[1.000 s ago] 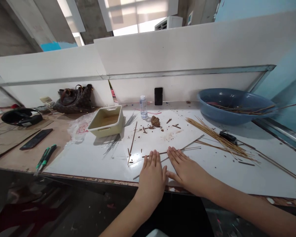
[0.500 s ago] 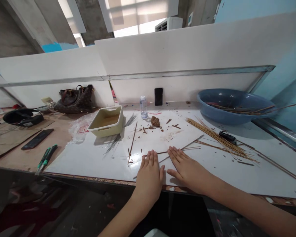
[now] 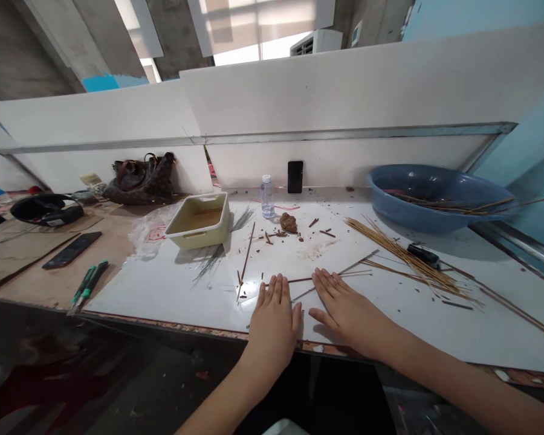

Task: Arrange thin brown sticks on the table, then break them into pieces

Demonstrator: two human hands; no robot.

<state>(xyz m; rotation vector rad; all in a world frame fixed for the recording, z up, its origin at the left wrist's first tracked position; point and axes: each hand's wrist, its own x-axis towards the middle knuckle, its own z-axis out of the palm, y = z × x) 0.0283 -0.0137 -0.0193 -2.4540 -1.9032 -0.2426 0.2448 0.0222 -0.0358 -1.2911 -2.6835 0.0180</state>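
Observation:
My left hand [image 3: 274, 317] lies flat near the table's front edge, fingers stretched out with their tips on a thin brown stick [image 3: 301, 280]. To its right, my right hand [image 3: 344, 308] is also flat with fingers extended, its fingertips over the same stick. A thin grey rod [image 3: 304, 294] runs slantwise beneath the hands and comes out beyond the right fingers. Beyond them sits a lump of brown clay-like material [image 3: 289, 223] with crumbs and short brown bits around it. Another thin brown stick [image 3: 246, 261] lies left of my left hand.
A yellow-green tub [image 3: 199, 237] of brownish liquid stands left, near fine grey wires [image 3: 211, 261]. A bottle [image 3: 267, 198] and phone [image 3: 295, 177] are at the back. Right are a blue basin [image 3: 417, 211], a bundle of tan sticks [image 3: 399, 254] and pliers [image 3: 88, 283] far left.
Both hands stay flat on the stick with almost no movement. The whole view has shifted slightly, so the things on the table appear a little further right.

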